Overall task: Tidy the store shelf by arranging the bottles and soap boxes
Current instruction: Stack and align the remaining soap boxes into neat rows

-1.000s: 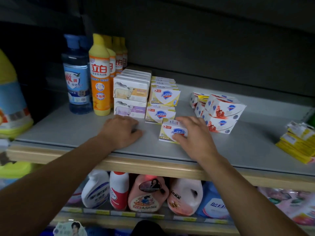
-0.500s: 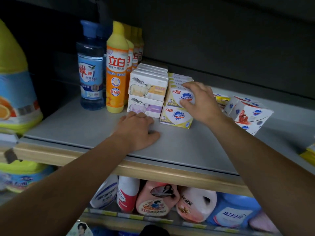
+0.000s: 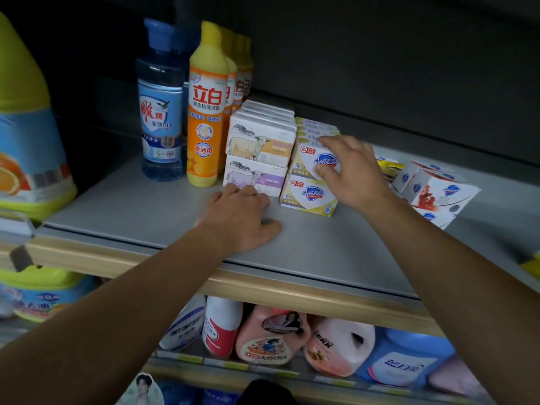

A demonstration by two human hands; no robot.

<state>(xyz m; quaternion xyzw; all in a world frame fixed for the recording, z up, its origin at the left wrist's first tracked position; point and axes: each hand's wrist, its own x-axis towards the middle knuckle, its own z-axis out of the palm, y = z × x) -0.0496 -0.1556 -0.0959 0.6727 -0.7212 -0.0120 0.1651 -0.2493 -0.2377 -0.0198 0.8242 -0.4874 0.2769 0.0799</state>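
My right hand (image 3: 355, 173) pinches the top yellow soap box (image 3: 314, 162) at one o'clock, covering its right edge; my left hand (image 3: 242, 219), fingers loosely curled, rests on the shelf (image 3: 146, 211).

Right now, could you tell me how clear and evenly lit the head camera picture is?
Head view: dim overall, the back wall nearly black; the orange-labelled yellow dish-soap bottle and the yellow-and-white Safeguard soap box under the right hand read sharply; the large yellow-capped jug at the left edge is soft and bowed by the wide-angle lens.
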